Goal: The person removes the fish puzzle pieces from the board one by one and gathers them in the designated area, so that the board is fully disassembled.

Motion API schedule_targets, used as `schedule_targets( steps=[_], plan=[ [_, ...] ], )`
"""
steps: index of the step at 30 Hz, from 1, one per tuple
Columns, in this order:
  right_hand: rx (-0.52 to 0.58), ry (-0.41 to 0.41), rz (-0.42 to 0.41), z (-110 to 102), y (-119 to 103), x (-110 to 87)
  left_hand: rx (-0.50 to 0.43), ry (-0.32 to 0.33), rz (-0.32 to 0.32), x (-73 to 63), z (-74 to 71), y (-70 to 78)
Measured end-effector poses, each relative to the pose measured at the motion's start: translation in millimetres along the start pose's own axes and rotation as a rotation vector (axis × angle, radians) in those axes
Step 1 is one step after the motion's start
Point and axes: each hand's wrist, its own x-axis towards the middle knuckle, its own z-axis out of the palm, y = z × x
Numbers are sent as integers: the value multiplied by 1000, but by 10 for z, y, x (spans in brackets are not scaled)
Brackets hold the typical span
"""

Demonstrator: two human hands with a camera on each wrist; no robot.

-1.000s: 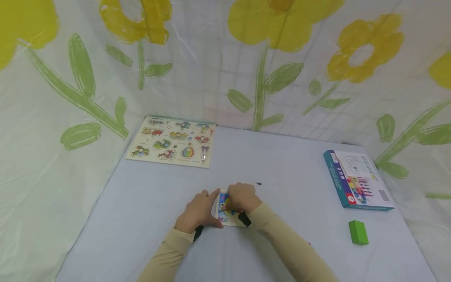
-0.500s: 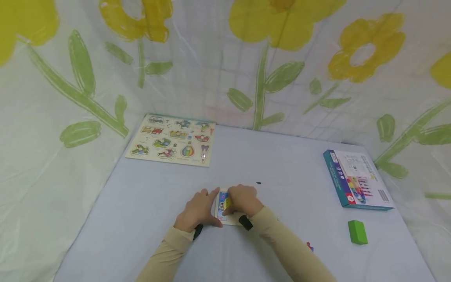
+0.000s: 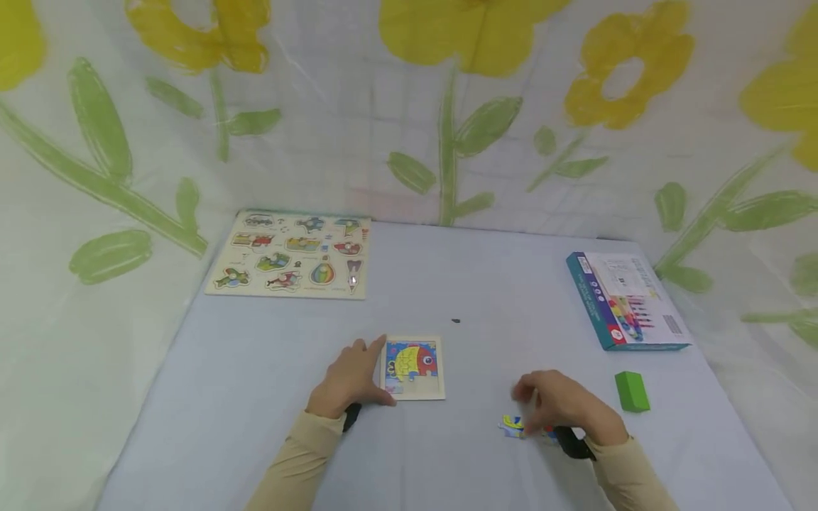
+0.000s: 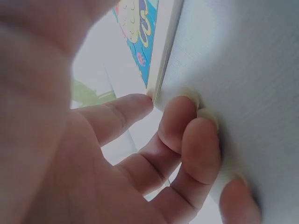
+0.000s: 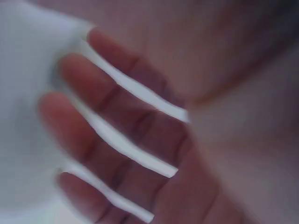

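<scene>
A small square jigsaw puzzle (image 3: pixel 424 388) with a yellow and red fish lies on the table, its lower right part bare. My left hand (image 3: pixel 348 380) holds it along the left side, index fingertip at the upper corner and thumb at the lower one. In the left wrist view the index fingertip touches the light wooden frame (image 4: pixel 164 51), while the other fingers bend against the table. To the right, my right hand (image 3: pixel 565 404) hovers with fingers spread over loose puzzle pieces (image 3: pixel 511 426), thumb tip close beside one. The right wrist view is blurred and shows bare fingers (image 5: pixel 77 116).
A larger peg puzzle board (image 3: pixel 294 255) with vehicle shapes lies at the back left. At the right stand a boxed set (image 3: pixel 629 301) and a green block (image 3: pixel 632 391). A small dark speck (image 3: pixel 456 321) lies mid-table. A flower-painted sheet hangs behind.
My right hand has let go at the puzzle and moved right to the loose pieces. More of the fish picture shows now. The left hand stays on the puzzle; the head view has shifted slightly.
</scene>
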Motion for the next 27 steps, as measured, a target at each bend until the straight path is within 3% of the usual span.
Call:
schedule_targets(
  steps=[11,15,18,23,27],
  plan=[
    [57,-12,37,240,-16,-62,-16,16,-13,-45,19,-56],
    [97,-31,-24,242,6,-64,-15,18,-19,-48,43,-42],
    [150,9,-104,234,11,-45,-10,20,-14,-39,54,-27],
    [237,167,-202,204,-176,151,-13,22,-9,-29,47,-4],
    [260,168,-208,210,-481,403,-12,21,-9,-25,42,-5]
  ],
)
